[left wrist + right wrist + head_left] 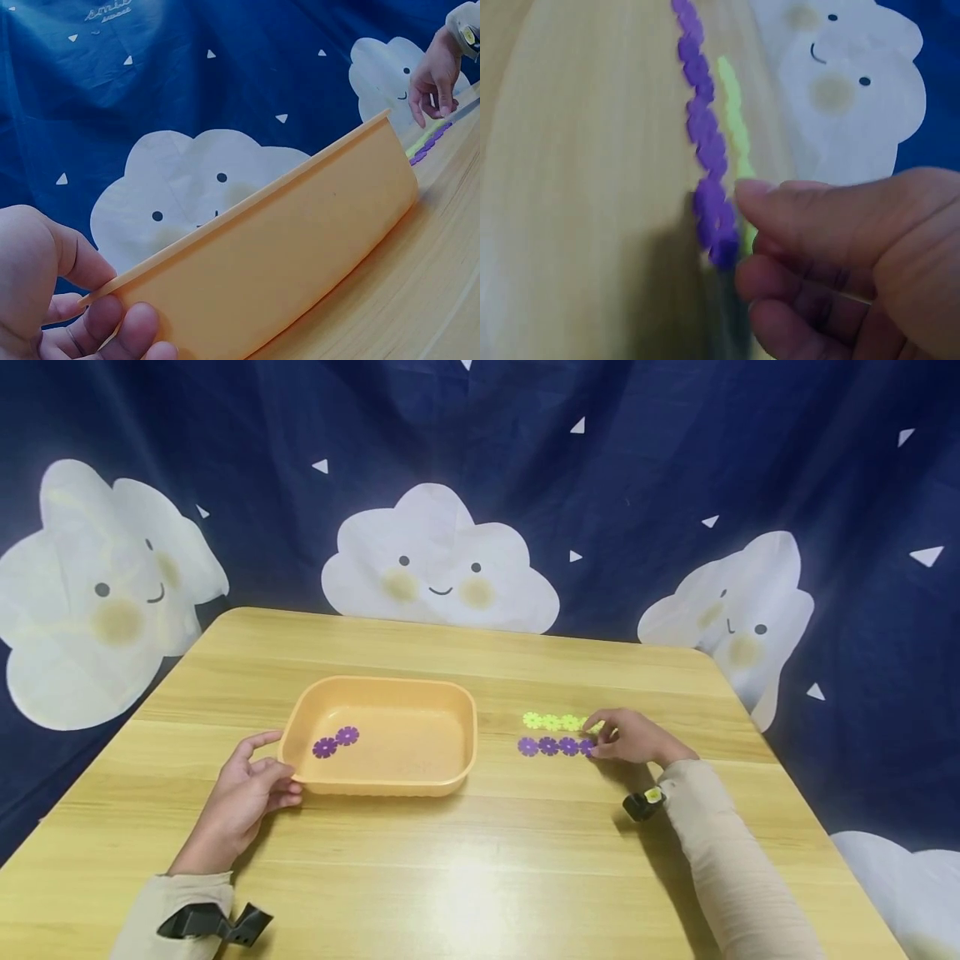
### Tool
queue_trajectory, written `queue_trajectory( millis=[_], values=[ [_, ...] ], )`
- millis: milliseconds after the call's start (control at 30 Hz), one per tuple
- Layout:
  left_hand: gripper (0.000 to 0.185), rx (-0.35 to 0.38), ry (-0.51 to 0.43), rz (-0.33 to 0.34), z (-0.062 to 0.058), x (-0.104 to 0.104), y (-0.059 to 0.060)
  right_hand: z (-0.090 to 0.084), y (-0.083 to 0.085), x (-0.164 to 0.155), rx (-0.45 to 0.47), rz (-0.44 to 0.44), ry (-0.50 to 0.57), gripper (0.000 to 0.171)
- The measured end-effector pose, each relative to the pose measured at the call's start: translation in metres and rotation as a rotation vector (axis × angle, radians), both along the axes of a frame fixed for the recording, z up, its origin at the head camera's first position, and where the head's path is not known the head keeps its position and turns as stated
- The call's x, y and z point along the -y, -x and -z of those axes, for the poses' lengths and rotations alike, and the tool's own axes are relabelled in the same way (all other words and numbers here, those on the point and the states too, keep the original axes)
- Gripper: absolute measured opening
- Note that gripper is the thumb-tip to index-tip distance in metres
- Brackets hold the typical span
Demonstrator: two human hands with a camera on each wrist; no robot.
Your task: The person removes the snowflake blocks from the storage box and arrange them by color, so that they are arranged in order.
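Backdrop: a dark blue cloth (675, 460) printed with white smiling clouds hangs behind the work area.

Table: a light wooden table (465, 860) carries all items.

Tray: an orange plastic tray (450, 752) sits left of the table's centre, flat on the wood. Two purple flower pieces (335, 742), joined side by side, lie on its floor toward the left end.

Left hand (243, 793): placed at the tray's near-left corner. The left wrist view shows the thumb over the rim and the fingers (112, 330) curled against the outer wall, so the hand grasps the tray (300, 247).

Right hand (630, 737): resting on the table well to the right of the tray, at the right end of two short rows of flower pieces. Fingers are bent down onto the row ends. The right wrist view shows the fingertips (750, 191) touching the last purple piece; whether they actually pinch it cannot be told.

Rows: a purple row (551, 747) lies nearer the person, and a yellow-green row (555, 722) lies just behind it, parallel and close. Both lie flat on the wood.
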State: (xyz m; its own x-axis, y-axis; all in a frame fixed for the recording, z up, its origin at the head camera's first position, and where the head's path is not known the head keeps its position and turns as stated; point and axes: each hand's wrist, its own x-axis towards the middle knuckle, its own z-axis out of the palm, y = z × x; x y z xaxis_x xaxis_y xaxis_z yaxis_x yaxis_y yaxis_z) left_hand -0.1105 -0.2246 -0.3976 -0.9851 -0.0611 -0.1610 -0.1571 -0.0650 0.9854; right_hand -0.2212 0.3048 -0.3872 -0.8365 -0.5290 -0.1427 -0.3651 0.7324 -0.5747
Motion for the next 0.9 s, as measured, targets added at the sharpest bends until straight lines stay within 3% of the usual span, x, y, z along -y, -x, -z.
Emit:
queue_trajectory(
  millis=[267,567,767,900],
  values=[
    [0.048,-0.002,-0.003,0.007,-0.001,0.001,0.000,-0.015,0.009,0.034,0.050,0.010,0.100,0.031],
    [0.046,-0.001,-0.008,-0.002,-0.002,-0.001,-0.002,-0.032,0.022,0.079,0.036,-0.074,0.185,0.028],
    [0.046,-0.001,-0.003,0.001,-0.001,-0.001,-0.002,-0.040,0.028,0.110,0.078,-0.129,0.256,0.029],
    [0.047,0.001,0.017,0.002,0.000,-0.001,-0.001,-0.044,0.031,0.130,0.067,-0.158,0.250,0.029]
  ],
)
